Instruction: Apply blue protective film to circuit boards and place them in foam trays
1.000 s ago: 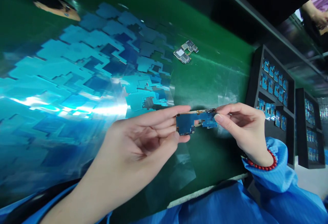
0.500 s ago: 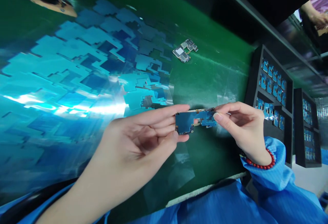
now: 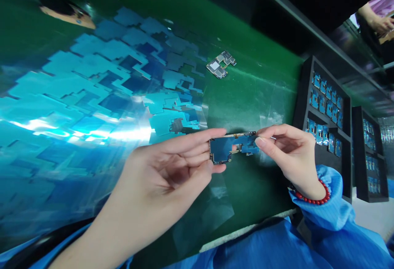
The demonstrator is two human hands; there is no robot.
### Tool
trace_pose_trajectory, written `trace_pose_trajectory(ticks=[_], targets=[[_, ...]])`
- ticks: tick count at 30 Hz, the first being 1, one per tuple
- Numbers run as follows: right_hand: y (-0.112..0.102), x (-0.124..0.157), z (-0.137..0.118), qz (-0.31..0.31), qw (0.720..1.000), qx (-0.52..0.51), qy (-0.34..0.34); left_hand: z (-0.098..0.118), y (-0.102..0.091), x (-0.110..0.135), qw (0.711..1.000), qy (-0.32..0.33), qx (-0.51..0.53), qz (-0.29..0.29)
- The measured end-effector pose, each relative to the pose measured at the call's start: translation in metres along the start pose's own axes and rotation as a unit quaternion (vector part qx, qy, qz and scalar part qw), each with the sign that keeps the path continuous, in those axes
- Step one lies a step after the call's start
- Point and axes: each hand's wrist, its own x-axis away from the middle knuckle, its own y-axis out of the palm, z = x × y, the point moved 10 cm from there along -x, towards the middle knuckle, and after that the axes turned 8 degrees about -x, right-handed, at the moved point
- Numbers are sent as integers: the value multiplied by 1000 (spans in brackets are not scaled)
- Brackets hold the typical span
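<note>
The person's left hand [image 3: 175, 170] and right hand [image 3: 291, 154] pinch opposite ends of a flat, notched, blue-faced circuit board [image 3: 221, 150] above the green, glossy tabletop [image 3: 246, 109]. Beyond it lies a grey, notched circuit board [image 3: 219, 72] with a white rectangular patch [image 3: 214, 65], any print too small to read. Right of these stands a black, compartmented tray [image 3: 303, 90] holding blue boards [image 3: 322, 104].

Board [image 3: 221, 150]: far face hidden from me; right hand [image 3: 289, 154] covers part of one end. Co-worker [image 3: 377, 20] cut off at right edge. Parts [image 3: 372, 163] in far tray [image 3: 358, 154]: too small for me.
</note>
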Motion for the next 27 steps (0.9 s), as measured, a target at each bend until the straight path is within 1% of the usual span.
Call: trace_pose_trajectory(ticks=[4,12,15,21,27], targets=[[0,0,0,1,1000,-21,-2,-5,3,1,998,-20,62,-4],[1,0,-1,1,1000,-27,-1,-5,5,2,998,-18,65,-9],[2,0,-2,1,1000,-30,-7,-4,3,0,997,-6,71,0],[2,-1,-2,-3,999,-28,-21,9,5,-7,995,74,60,-29],[2,-1,-2,-9,999,-30,-21,6,2,-7,997,65,47,-13]])
